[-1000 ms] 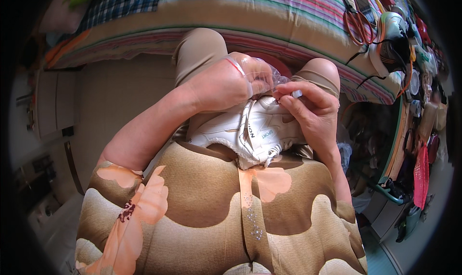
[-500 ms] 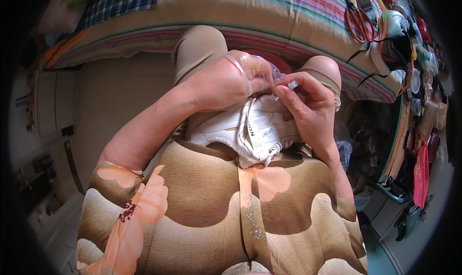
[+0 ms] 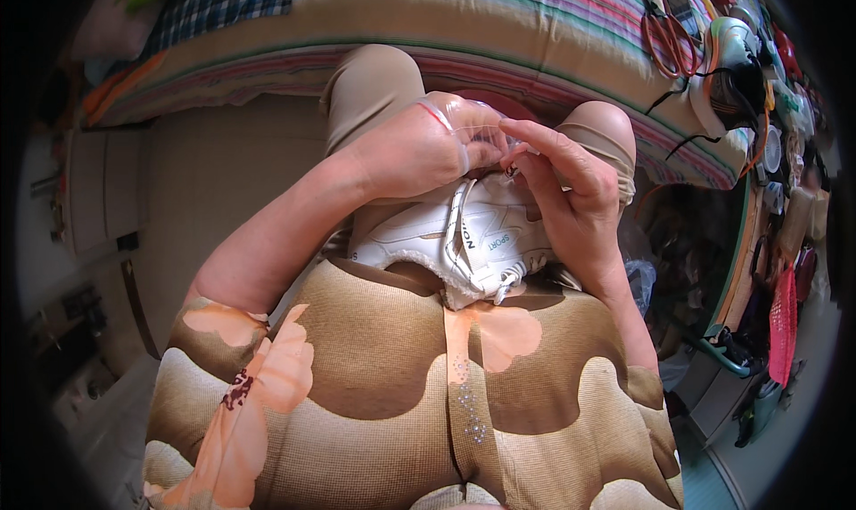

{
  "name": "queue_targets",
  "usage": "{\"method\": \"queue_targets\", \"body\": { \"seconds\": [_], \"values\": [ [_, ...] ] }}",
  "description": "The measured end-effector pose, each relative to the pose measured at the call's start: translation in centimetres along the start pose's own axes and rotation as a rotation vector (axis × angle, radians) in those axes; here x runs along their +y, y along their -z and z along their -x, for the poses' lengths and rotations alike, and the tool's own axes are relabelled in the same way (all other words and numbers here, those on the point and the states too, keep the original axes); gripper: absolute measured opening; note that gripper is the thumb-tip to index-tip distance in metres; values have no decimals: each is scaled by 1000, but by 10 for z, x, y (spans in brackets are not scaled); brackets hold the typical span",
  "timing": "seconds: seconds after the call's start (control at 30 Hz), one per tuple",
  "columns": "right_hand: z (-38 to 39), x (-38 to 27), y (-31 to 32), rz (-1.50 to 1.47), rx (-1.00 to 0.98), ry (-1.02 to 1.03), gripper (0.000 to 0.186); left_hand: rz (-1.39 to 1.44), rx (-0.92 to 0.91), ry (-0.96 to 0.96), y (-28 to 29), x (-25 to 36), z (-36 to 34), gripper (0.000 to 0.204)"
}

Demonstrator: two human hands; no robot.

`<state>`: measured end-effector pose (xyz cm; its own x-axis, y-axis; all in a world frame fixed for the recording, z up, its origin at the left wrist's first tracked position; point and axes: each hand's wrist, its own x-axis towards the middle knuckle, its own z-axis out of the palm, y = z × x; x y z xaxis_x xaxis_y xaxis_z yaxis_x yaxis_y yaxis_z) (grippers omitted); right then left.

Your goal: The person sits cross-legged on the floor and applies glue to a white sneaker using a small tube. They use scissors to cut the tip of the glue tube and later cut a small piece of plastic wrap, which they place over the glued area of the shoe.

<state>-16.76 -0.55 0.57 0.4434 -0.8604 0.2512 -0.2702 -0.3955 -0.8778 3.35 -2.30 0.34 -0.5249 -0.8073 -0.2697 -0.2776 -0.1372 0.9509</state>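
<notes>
A white sneaker [image 3: 419,238] with laces and a fluffy lining lies on its side across my lap. Above it, my left hand [image 3: 455,140], covered by clear plastic like a thin glove, has its fingers curled together. What they hold is hidden. My right hand [image 3: 571,176] meets the left fingertips, its index finger stretched over them and its thumb bent in below. Between the two hands shows a small pinkish item with dark marks [image 3: 511,168], too small to name.
Ahead stands a bed with a striped cover [image 3: 499,28]. On its right lie red-handled scissors [image 3: 669,42] and another shoe [image 3: 733,73] with black laces. A cluttered rack with a pink mesh item [image 3: 782,323] stands at the right. A pale cabinet [image 3: 98,189] is at the left.
The small white cap that showed between my right thumb and index finger is out of sight. My right index finger has straightened toward the left hand. The left hand and sneaker barely moved.
</notes>
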Motion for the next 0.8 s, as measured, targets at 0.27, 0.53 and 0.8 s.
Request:
{"method": "queue_targets", "body": {
  "seconds": [0.27, 0.53, 0.8],
  "values": [
    [3, 6, 2, -130, -13, -27, 35, -25, -32, 7, 0, 1, -3, 10],
    [6, 10, -4, -333, 44, -128, 20, -77, -26, 3, 0, 1, -3, 10],
    [6, 15, 0, -224, 15, -117, 13, -112, -28, 36, -1, 5, -4, 11]
  ]
}}
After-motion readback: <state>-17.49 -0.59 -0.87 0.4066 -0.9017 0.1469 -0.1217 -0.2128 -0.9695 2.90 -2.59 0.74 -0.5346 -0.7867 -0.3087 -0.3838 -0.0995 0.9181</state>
